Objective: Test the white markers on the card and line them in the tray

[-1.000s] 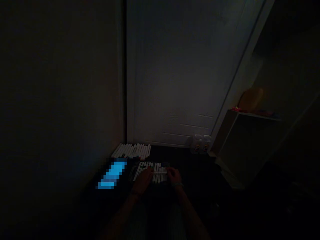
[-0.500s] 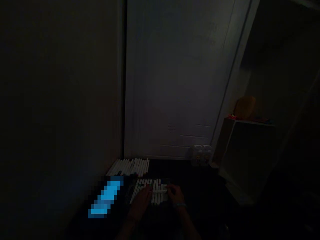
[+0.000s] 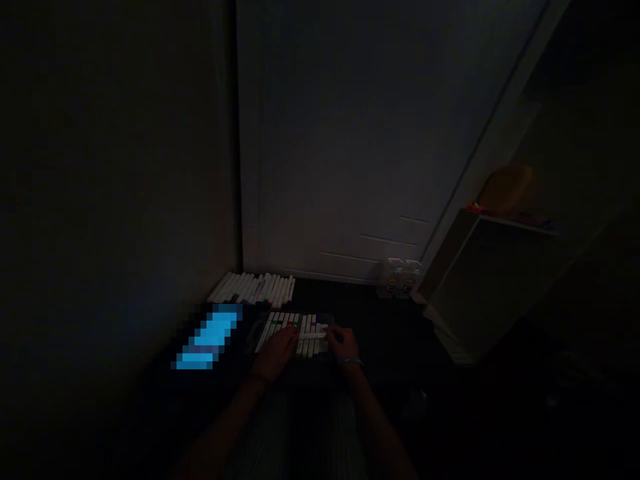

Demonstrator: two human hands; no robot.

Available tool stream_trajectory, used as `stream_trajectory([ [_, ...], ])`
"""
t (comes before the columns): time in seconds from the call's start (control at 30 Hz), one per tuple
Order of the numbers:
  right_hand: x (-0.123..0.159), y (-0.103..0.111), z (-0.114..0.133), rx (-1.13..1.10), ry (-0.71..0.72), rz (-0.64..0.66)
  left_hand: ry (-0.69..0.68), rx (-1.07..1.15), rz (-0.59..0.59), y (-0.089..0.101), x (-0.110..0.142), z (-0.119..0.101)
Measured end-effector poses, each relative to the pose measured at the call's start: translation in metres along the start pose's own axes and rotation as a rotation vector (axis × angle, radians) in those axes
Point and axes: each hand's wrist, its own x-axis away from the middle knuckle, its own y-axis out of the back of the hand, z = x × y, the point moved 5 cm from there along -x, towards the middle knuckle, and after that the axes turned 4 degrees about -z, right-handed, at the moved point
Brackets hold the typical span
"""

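Note:
A white marker (image 3: 313, 336) lies crosswise between my hands, above a case (image 3: 253, 333) holding rows of white markers (image 3: 277, 327). My left hand (image 3: 277, 350) has its fingers closed at the marker's left end. At its right end, my right hand (image 3: 344, 343) pinches it between thumb and fingers. A bracelet shows on the right wrist. The dim light hides the fingertips' exact grip and the marker's writing.
On the dark table (image 3: 390, 340), several white markers (image 3: 255, 289) lie in a row at the back left. A glowing blurred screen (image 3: 210, 338) is left of the case. Two clear containers (image 3: 401, 279) stand at the back right, near a shelf unit (image 3: 445, 260).
The camera has tilted down and turned, so the table sits higher in view and my lap shows. Both hands keep the marker between them over the case.

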Motion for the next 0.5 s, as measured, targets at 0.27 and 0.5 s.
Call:
stream_trajectory([
  [0.27,-0.0015,0.0003,-0.0016,0.045,-0.017,-0.028,0.012,-0.072,0.004,-0.0041,-0.0005,0.0029],
  [0.5,-0.0021,-0.0006,-0.0025,0.054,0.015,-0.017,0.017,-0.057,0.014,-0.0019,-0.0018,0.0005],
])
